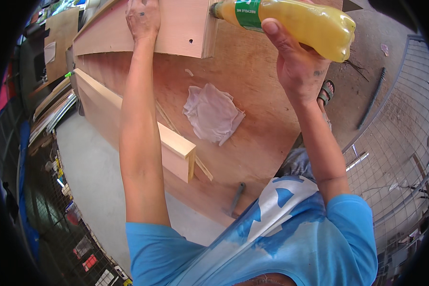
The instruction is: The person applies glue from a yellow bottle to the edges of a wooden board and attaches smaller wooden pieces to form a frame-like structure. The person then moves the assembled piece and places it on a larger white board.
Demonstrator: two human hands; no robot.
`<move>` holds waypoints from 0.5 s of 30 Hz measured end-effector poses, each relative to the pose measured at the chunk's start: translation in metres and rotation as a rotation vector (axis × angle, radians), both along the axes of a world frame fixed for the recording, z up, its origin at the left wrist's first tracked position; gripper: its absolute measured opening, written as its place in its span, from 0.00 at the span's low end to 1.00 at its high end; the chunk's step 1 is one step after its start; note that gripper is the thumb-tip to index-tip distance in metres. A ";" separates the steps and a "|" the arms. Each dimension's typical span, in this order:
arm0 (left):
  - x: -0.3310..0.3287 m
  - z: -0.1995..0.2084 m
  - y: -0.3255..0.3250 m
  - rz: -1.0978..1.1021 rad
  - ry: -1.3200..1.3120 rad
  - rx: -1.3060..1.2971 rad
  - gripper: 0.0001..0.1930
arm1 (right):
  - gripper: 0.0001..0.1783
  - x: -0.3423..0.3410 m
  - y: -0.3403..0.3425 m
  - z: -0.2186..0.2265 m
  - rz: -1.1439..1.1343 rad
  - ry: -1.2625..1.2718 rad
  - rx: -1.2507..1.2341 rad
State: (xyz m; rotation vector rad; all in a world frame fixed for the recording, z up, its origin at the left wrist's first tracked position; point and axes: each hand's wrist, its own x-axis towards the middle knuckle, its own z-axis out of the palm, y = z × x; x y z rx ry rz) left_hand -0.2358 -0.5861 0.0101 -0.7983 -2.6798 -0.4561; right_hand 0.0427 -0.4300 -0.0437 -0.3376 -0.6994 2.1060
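My right hand [300, 71] is closed around a clear plastic bottle [314, 26] filled with yellowish liquid and wrapped with a green label. The bottle lies nearly level, its dark-tipped neck pointing left at the edge of a pale wooden panel [181, 35]. Whether the tip touches that edge I cannot tell. My left hand [143, 21] rests on the panel, with its fingers mostly cut off by the top of the picture. A small dark hole shows near the panel's lower right corner.
A crumpled white cloth [212, 112] lies on the reddish-brown plywood surface [257, 114]. Beneath my left forearm runs a long wooden piece [176, 143], with a hammer-like tool [237, 198] nearer me. Wire mesh [391, 148] stands at right; stacked strips [57, 109] lie at left.
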 end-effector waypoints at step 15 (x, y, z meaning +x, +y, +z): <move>0.001 0.002 -0.001 0.014 0.000 -0.002 0.36 | 0.20 -0.021 0.005 -0.007 0.069 0.058 -0.155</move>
